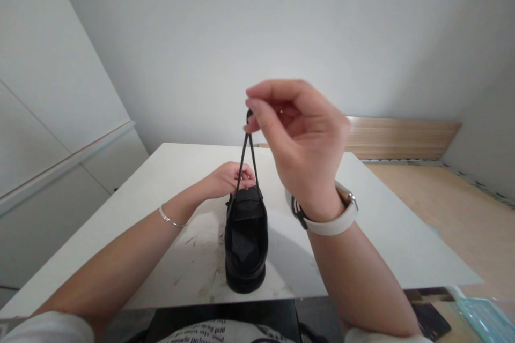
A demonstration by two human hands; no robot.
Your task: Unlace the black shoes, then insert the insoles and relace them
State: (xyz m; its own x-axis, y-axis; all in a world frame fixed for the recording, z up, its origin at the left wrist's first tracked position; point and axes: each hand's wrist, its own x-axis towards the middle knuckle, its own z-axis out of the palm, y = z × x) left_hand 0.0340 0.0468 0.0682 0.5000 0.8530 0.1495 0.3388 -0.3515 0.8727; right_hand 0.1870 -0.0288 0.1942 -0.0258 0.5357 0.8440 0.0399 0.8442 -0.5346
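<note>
A black shoe (246, 241) stands upright on the white table, its heel towards me and its toe pointing away. From its front a black shoelace (255, 163) rises in two taut strands that meet above. High over the shoe, my right hand (308, 136) pinches the upper part of the shoelace between thumb and fingers. My left hand (233, 178) is low by the front of the shoe, beside the lace strands. Its fingers are curled with the tips close together; what they grip there is hidden.
The white table (354, 257) has brownish scuff marks near the shoe. White cabinets (64, 118) stand at the left. To the right lies a light wooden surface (426, 198) with a wooden board (402, 136) behind it. A turquoise-edged plastic packet (486, 319) lies at the lower right.
</note>
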